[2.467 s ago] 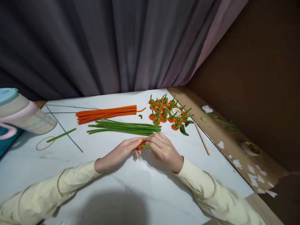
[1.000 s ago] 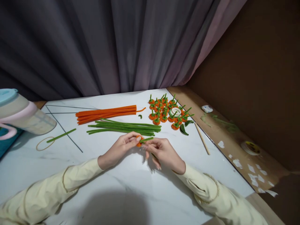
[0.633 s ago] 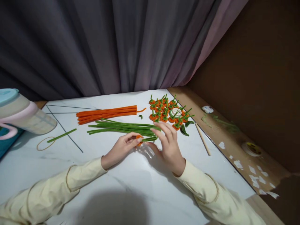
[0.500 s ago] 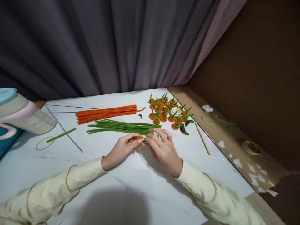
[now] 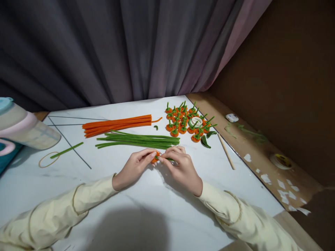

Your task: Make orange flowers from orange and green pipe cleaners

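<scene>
Curtain (image 5: 141,52), dark and pleated, hangs behind a white tabletop (image 5: 183,223). On it lie a bundle of orange stems (image 5: 117,125) and, nearer the hands, a bundle of green stems (image 5: 138,140); to their right sits a cluster of small pumpkin-like pieces (image 5: 183,129). The left hand (image 5: 132,169) pinches an orange piece (image 5: 155,159) between thumb and fingers, just in front of the green bundle. The right hand (image 5: 184,170) — fingers spread a moment ago — now draws them narrow on a green strand (image 5: 170,159) beside the orange piece; work apparently centres on that joint.
</scene>
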The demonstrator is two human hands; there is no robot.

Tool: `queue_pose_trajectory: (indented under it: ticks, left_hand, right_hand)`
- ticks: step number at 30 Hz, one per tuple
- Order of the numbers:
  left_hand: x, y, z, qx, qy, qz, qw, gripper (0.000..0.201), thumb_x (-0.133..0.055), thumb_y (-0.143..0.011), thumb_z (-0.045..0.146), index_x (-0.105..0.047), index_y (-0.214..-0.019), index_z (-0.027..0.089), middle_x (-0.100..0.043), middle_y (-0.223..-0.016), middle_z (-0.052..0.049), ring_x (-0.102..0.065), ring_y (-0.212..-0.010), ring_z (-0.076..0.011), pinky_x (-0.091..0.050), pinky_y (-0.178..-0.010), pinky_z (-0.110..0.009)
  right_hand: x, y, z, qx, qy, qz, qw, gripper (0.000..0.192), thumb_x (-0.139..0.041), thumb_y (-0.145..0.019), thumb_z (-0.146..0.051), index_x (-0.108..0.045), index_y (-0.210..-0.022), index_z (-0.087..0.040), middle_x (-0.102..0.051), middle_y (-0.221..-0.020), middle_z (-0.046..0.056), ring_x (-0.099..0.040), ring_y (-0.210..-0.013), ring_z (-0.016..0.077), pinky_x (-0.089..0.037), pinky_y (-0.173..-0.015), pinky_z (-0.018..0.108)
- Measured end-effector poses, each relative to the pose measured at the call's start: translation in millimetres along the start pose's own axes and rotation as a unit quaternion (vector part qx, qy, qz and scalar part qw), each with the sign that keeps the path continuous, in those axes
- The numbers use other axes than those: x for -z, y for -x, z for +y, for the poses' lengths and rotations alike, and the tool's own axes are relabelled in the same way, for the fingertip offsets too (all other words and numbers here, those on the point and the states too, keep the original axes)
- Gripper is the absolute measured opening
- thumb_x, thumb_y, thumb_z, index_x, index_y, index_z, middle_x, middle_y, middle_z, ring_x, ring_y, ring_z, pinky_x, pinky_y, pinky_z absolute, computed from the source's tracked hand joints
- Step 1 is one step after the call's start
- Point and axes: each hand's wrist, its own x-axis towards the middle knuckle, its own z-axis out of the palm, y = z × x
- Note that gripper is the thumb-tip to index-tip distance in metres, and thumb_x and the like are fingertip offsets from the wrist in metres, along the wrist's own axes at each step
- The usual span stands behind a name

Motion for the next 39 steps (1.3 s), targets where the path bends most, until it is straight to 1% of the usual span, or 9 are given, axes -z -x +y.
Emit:
queue_pose_trajectory:
  ticks: [7,11,15,19,23,26,30,35,39]
  left_hand:
    - [0.2,0,1,0.010,0.009,-0.006,1.000,0.027,-0.050,-0.088,0.035,-0.067,-0.096,0.015,-0.068,-0.092,-0.005,-0.060,-0.085,-0.0181,-0.048,-0.075,-0.025]
    - [-0.5,-2,1,0.044,0.042,-0.029,0.998,0.030,-0.052,-0.087,0.039,-0.067,-0.095,0.014,-0.067,-0.085,-0.005,-0.059,-0.073,-0.0163,-0.048,-0.069,-0.026]
    - [-2.4,-4,-1,0.070,0.072,-0.038,0.994,0.032,-0.053,-0.086,0.042,-0.065,-0.091,0.013,-0.062,-0.075,-0.002,-0.056,-0.066,-0.0140,-0.047,-0.065,-0.026]
    - [-4.3,-4,-4,0.082,0.070,-0.038,0.993,0.031,-0.052,-0.086,0.043,-0.062,-0.084,0.014,-0.057,-0.066,0.000,-0.054,-0.063,-0.0135,-0.045,-0.066,-0.026]
    - [-5.5,-4,-6,0.089,0.074,-0.031,0.993,0.032,-0.051,-0.087,0.045,-0.061,-0.083,0.014,-0.056,-0.062,0.001,-0.054,-0.062,-0.0136,-0.045,-0.065,-0.026]
    - [-5.9,-3,-8,0.080,0.072,-0.023,0.994,0.033,-0.052,-0.086,0.045,-0.060,-0.080,0.014,-0.056,-0.062,0.001,-0.054,-0.061,-0.0134,-0.045,-0.064,-0.026]
    - [-6.9,-1,-7,0.068,0.071,-0.016,0.995,0.033,-0.053,-0.085,0.046,-0.060,-0.078,0.015,-0.055,-0.063,0.001,-0.053,-0.061,-0.0132,-0.045,-0.062,-0.025]
    - [-7.8,0,-2,0.060,0.055,-0.018,0.997,0.032,-0.053,-0.085,0.044,-0.060,-0.076,0.014,-0.054,-0.063,0.001,-0.052,-0.060,-0.0127,-0.046,-0.060,-0.024]
    - [-7.1,1,3,0.048,0.042,-0.022,0.998,0.030,-0.054,-0.084,0.043,-0.062,-0.077,0.014,-0.056,-0.064,0.000,-0.051,-0.060,-0.0127,-0.046,-0.058,-0.024]
  right_hand:
    - [-1,-2,2,-0.066,-0.049,-0.020,0.996,0.008,-0.065,-0.081,-0.015,-0.067,-0.074,-0.018,-0.065,-0.073,0.000,-0.056,-0.074,0.0153,-0.037,-0.075,0.031]
    - [1,-4,7,-0.064,-0.061,-0.051,0.995,0.008,-0.063,-0.083,-0.016,-0.066,-0.076,-0.018,-0.066,-0.073,0.000,-0.057,-0.072,0.0145,-0.038,-0.073,0.030]
    - [2,-3,10,0.033,0.049,-0.052,0.997,0.005,-0.057,-0.088,-0.018,-0.063,-0.087,-0.017,-0.066,-0.080,0.003,-0.055,-0.080,0.0184,-0.036,-0.075,0.033]
    - [-2,1,7,0.145,0.173,-0.048,0.973,0.017,-0.042,-0.093,-0.012,-0.059,-0.090,-0.013,-0.064,-0.080,0.007,-0.051,-0.086,0.0223,-0.035,-0.075,0.036]
    - [-7,4,3,0.212,0.255,-0.031,0.943,0.028,-0.032,-0.092,-0.005,-0.060,-0.090,-0.009,-0.060,-0.074,0.009,-0.047,-0.078,0.0224,-0.035,-0.068,0.034]
    - [-10,5,0,0.231,0.273,-0.008,0.934,0.028,-0.033,-0.091,-0.004,-0.060,-0.085,-0.009,-0.056,-0.067,0.008,-0.043,-0.068,0.0206,-0.032,-0.060,0.032]
    - [-13,7,0,0.208,0.236,-0.006,0.949,0.027,-0.034,-0.087,-0.004,-0.059,-0.080,-0.012,-0.056,-0.066,0.007,-0.042,-0.065,0.0200,-0.034,-0.058,0.031]
    - [-9,5,2,0.096,0.091,-0.037,0.991,0.024,-0.039,-0.085,-0.006,-0.059,-0.076,-0.016,-0.058,-0.065,0.006,-0.048,-0.063,0.0177,-0.038,-0.056,0.028]
    - [-2,0,5,0.033,-0.023,-0.062,0.997,0.019,-0.048,-0.086,-0.010,-0.062,-0.075,-0.018,-0.064,-0.068,0.003,-0.055,-0.061,0.0147,-0.042,-0.058,0.025]
